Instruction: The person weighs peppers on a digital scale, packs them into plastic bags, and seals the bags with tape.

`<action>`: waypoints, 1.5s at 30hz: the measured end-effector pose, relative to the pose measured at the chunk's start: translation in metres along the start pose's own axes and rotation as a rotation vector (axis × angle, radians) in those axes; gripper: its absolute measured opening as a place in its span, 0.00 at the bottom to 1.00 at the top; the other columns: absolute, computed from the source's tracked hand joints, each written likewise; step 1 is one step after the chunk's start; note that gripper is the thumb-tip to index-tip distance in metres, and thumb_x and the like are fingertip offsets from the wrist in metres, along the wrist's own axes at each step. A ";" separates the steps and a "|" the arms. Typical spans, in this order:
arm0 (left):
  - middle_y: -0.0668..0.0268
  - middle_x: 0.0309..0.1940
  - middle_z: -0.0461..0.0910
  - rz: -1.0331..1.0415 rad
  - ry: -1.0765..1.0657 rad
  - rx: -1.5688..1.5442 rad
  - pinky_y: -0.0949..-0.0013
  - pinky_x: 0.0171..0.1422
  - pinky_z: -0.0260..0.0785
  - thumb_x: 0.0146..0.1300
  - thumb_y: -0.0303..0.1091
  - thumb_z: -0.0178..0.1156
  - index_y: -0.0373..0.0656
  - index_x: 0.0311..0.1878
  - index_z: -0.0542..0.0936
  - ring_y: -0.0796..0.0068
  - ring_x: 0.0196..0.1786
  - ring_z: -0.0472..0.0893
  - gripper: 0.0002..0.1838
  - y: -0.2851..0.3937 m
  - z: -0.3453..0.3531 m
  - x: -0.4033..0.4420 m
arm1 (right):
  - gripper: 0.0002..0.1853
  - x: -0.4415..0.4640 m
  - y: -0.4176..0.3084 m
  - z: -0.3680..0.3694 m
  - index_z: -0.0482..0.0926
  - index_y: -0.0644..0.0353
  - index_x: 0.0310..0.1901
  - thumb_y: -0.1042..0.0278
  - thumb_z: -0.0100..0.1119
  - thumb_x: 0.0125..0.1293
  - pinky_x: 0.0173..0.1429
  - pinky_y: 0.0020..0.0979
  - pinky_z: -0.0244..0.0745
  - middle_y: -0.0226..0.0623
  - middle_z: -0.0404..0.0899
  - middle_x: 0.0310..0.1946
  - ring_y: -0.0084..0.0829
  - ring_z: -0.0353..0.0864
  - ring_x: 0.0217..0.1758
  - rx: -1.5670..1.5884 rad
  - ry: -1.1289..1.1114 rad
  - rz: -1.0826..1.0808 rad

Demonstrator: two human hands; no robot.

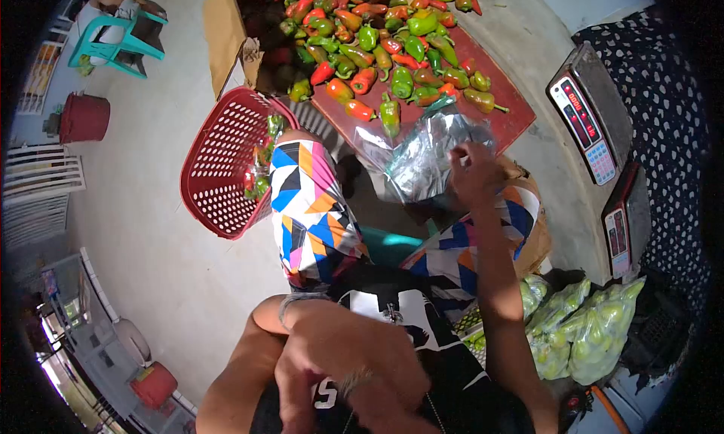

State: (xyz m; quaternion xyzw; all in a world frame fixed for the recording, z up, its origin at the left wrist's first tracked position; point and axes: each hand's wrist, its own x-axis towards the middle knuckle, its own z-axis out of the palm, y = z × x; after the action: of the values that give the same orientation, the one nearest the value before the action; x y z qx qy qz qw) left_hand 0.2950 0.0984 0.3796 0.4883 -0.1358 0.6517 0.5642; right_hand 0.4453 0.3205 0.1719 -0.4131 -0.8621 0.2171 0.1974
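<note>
My left hand (351, 355) is raised close below the camera, its fingers bent downward and closed. Their tips and whatever they may hold are hidden, and a thin band circles one finger. My right hand (477, 174) has thumb and fingers curled together on a stack of clear plastic bags (430, 151). The bags lie over the near edge of a red board (513, 121) above my lap. Just beyond them, green, red and orange peppers (366, 38) are heaped on the board.
A red perforated basket (219, 159) with bagged peppers (260, 159) stands left of my knee. Cardboard (221, 30) rises behind it. Two digital scales (584, 117) are on the right, with bags of green produce (603, 332) below. A teal chair (121, 46) stands at the far left.
</note>
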 end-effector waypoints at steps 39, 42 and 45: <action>0.67 0.44 0.81 -0.594 1.493 1.158 0.73 0.51 0.74 0.68 0.36 0.72 0.32 0.62 0.76 0.80 0.41 0.77 0.25 -0.064 -0.164 -0.150 | 0.07 -0.017 -0.044 0.040 0.79 0.59 0.39 0.67 0.68 0.66 0.47 0.47 0.76 0.42 0.75 0.37 0.49 0.80 0.44 0.235 0.017 -0.283; 0.71 0.36 0.81 -0.626 1.480 1.229 0.76 0.46 0.72 0.69 0.35 0.71 0.34 0.49 0.81 0.83 0.38 0.77 0.15 -0.058 -0.167 -0.144 | 0.06 -0.018 -0.044 0.037 0.79 0.59 0.39 0.68 0.67 0.67 0.48 0.47 0.76 0.42 0.74 0.37 0.49 0.79 0.44 0.232 0.012 -0.296; 0.74 0.33 0.80 -0.556 1.475 1.239 0.78 0.39 0.66 0.69 0.34 0.72 0.40 0.41 0.81 0.86 0.33 0.74 0.10 -0.058 -0.173 -0.145 | 0.06 -0.018 -0.043 0.038 0.79 0.59 0.39 0.68 0.66 0.68 0.48 0.47 0.76 0.42 0.75 0.38 0.50 0.79 0.44 0.237 0.009 -0.280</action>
State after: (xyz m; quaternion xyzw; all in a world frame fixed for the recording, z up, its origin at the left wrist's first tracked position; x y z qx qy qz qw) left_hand 0.2456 0.1560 0.1591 0.1841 0.7303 0.5924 0.2859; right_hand 0.4090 0.2740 0.1604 -0.2640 -0.8786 0.2857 0.2770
